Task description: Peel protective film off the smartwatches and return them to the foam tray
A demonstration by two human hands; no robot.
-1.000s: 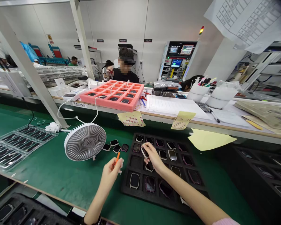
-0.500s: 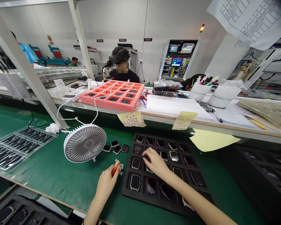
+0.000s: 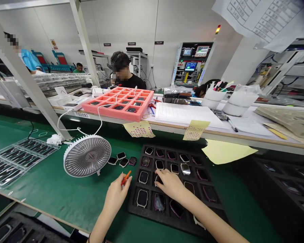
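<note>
My left hand [image 3: 119,187] is closed around a slim orange tool [image 3: 126,178], whose tip points up and to the right above the green bench. My right hand [image 3: 168,182] reaches over a black foam tray [image 3: 134,206] with compartments that hold smartwatches without straps. Its thumb and fingers are bent round a smartwatch [image 3: 157,181] in the third row from the back, which they partly cover. Just behind those fingers a light-framed smartwatch [image 3: 159,164] lies in its compartment. Several loose smartwatches [image 3: 124,162] rest on the bench, left of the tray.
A white fan [image 3: 87,156] stands left of the loose watches. Clear plastic trays [image 3: 20,157] lie farther left. On the shelf ahead sit a pink foam tray [image 3: 139,116] and papers [image 3: 182,113]. More black foam trays [image 3: 271,189] are at right. A person [image 3: 128,79] sits across.
My right hand has drawn nearer, from the second-row watch to the third-row one, uncovering the watch behind. The orange tool now points higher. Small white pieces beside my left hand no longer show.
</note>
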